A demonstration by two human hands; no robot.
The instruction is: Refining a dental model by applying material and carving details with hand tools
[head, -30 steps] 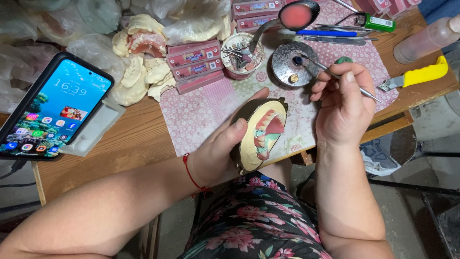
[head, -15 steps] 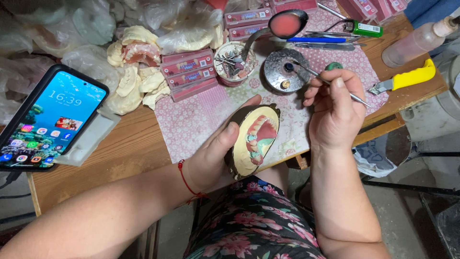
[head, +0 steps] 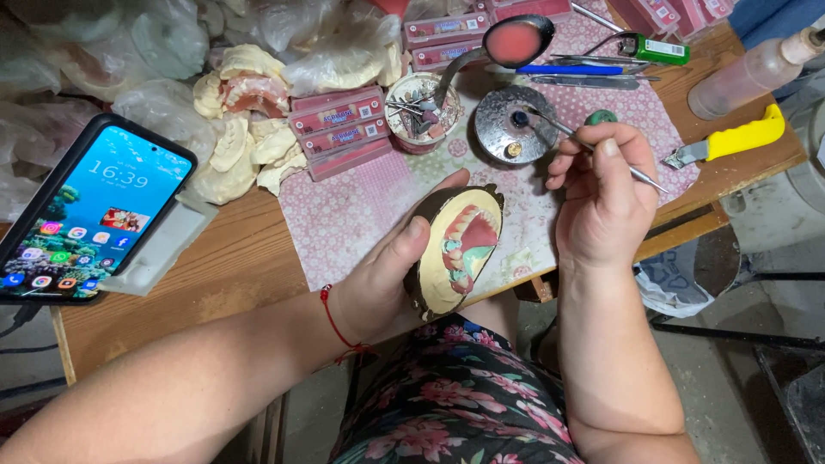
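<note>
While tool (head: 593, 153) dips, mould (head: 457, 249) (tilted) stays held

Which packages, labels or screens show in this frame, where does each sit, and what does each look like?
Phone: far left, propped on a pale stand, lit blue screen with rows of coloured icons.
Pink boxes: stacked flat, centre of the bench, each with a white label strip.
More pink boxes: top centre, same kind.
Green lighter: top right, with a small label.
Clear plastic bags: crumpled at the back, over plaster casts.
</note>
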